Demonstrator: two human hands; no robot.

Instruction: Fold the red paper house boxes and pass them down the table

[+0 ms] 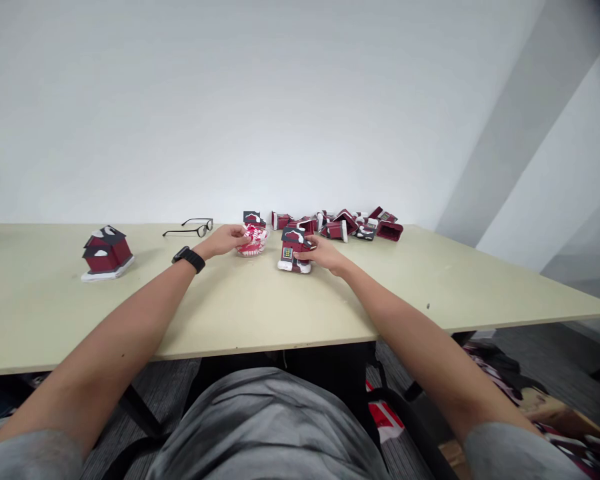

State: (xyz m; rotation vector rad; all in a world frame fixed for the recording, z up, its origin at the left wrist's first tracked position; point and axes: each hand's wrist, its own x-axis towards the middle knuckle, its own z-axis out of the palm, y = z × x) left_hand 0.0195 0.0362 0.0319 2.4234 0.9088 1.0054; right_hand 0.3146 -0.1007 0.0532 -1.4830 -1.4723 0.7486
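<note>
My right hand (325,255) is closed around the side of a small dark-red toy house (289,254) with a dark roof, white snow patches and a lit-looking window, upright at the table's middle. To its left stands a clear bowl (253,249) filled with small red-and-white pieces (255,233). My left hand (226,239), with a black watch on its wrist, has its fingertips pinched together at the bowl's left rim, among the pieces. Whatever those fingertips hold is too small to make out.
Another toy house (107,251) stands upright on the left. Black eyeglasses (200,229) lie near the wall. Several red house parts (337,229) are piled at the back right, and one dark-roofed house (253,218) sits behind the bowl. The table's front edge (290,346) runs close to me.
</note>
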